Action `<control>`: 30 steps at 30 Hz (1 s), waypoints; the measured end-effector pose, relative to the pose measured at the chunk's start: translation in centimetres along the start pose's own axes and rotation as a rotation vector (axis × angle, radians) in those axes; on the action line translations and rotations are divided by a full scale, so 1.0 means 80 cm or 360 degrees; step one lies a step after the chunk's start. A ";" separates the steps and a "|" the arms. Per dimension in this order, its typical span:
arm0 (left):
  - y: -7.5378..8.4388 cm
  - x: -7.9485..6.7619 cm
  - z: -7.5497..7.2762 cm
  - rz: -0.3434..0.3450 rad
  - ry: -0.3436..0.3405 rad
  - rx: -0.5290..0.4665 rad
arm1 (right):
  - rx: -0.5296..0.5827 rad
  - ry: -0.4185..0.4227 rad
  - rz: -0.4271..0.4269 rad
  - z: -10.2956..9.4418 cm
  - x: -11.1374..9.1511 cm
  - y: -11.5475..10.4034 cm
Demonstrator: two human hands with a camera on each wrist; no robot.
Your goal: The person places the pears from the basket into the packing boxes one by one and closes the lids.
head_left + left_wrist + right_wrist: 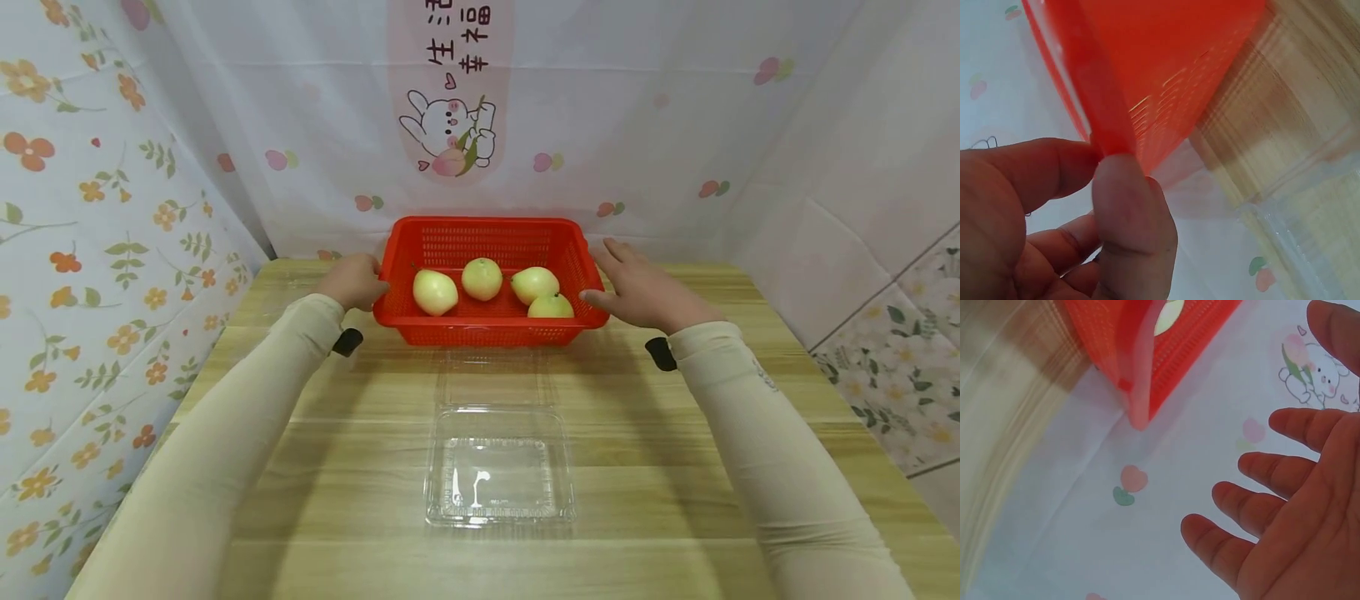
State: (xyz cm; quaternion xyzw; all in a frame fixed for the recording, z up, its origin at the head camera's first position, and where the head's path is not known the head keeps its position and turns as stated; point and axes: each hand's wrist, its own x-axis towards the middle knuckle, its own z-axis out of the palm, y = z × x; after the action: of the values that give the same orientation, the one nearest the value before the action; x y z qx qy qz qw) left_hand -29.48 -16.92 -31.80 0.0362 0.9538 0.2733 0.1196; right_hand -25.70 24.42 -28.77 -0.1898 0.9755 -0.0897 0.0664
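A red plastic basket (480,333) stands at the back of the table with several pale yellow-green pears (435,292) inside. At its left end, my left hand (356,282) pinches the rim between thumb and fingers, as the left wrist view shows up close. My right hand (645,287) is by the basket's right end, fingers spread and straight. In the right wrist view that hand's fingers (1279,469) are apart from the red rim (1138,394) and hold nothing.
In front of the basket, an open clear plastic clamshell box (498,475) lies on the wood-grain table (330,500), its lid (495,383) toward the basket. A white printed cloth (315,100) hangs right behind, and a flowered cloth (112,250) borders the left side.
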 end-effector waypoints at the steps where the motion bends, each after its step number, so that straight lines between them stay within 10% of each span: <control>1: 0.000 0.001 0.000 -0.0010 -0.0012 -0.0022 | -0.0009 -0.0001 -0.0012 -0.001 0.001 -0.001; 13: 0.003 0.002 -0.004 -0.0184 -0.0110 -0.0298 | 0.0032 -0.0071 -0.0107 -0.006 0.025 -0.009; 30: 0.013 -0.005 -0.001 -0.0105 -0.0070 -0.0120 | 0.0187 -0.0225 -0.0060 -0.001 0.063 0.004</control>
State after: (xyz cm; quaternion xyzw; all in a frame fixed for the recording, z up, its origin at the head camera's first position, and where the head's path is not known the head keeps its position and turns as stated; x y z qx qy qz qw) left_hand -29.13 -16.12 -31.05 0.0062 0.9406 0.3042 0.1508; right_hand -30.43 22.80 -29.20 -0.2097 0.9577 -0.1344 0.1444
